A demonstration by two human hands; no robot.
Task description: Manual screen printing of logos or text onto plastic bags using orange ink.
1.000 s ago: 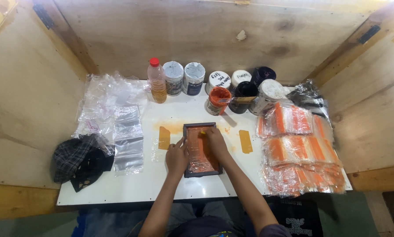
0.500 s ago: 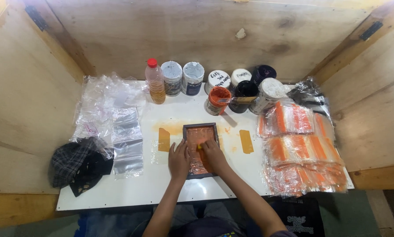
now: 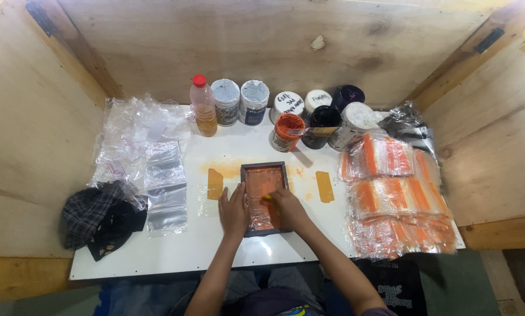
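A small dark-framed printing screen (image 3: 264, 175) coated in orange ink lies flat in the middle of the white table (image 3: 174, 257). My left hand (image 3: 233, 209) rests on the frame's left edge, fingers spread, pressing it down. My right hand (image 3: 286, 209) lies over the lower right part of the screen, fingers closed on a small orange-stained scraper (image 3: 267, 198) that touches the mesh. A clear plastic bag lies under the frame, its edge showing at the left.
Ink tubs, an open orange pot (image 3: 286, 131) and a red-capped bottle (image 3: 204, 106) line the back. Clear bags (image 3: 164, 187) and a dark cloth (image 3: 101, 216) lie left. Stacks of orange-printed bags (image 3: 394, 196) fill the right. Plywood walls enclose the table.
My right hand has slid from the upper part of the screen down toward its lower right. The left hand stays on the frame's left edge.
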